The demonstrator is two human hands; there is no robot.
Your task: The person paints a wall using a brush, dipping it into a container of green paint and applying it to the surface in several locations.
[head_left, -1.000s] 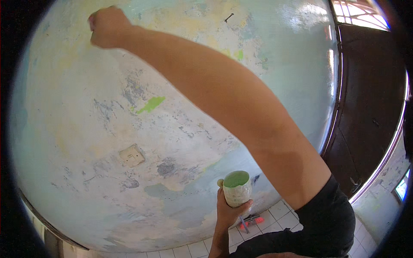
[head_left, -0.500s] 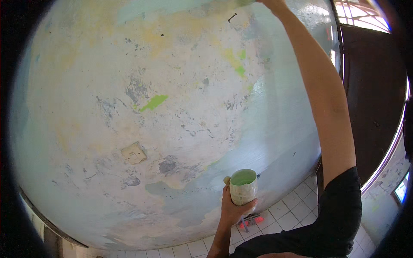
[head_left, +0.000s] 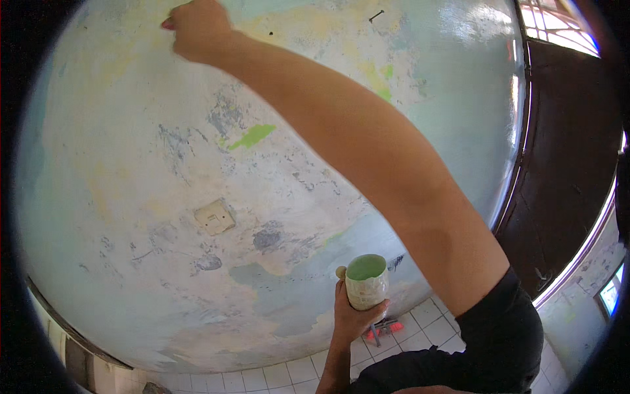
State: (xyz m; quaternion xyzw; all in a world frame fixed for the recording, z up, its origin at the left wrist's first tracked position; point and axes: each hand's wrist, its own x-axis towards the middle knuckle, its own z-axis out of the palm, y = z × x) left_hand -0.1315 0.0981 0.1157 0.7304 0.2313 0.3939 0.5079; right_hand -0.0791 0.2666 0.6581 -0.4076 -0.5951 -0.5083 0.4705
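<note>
My left hand (head_left: pixel 352 316) is wrapped round a whitish cup (head_left: pixel 367 292) low in front of the wall. Pale green paint (head_left: pixel 366 266) shows inside it, and a small round knob stands out at its left side. High at the upper left, my right hand (head_left: pixel 202 34) is closed in front of the patchy wall (head_left: pixel 131 131), its arm stretched across the view. What its fingers hold is hidden behind the hand. The wall has worn white and yellowish areas, with pale blue-green paint at its right and lower parts.
A beige switch plate (head_left: pixel 214 217) sits on the wall, and a bolt (head_left: pixel 376 16) sticks out near the top. At the right stands a dark door (head_left: pixel 564 151). A red and grey object (head_left: pixel 384 329) lies on the white tile floor (head_left: pixel 289 374) below the cup.
My right hand has swept left along the upper wall, from the top right of the middle to the upper left. A greenish tip beside it earlier is now out of sight. The cup stays held.
</note>
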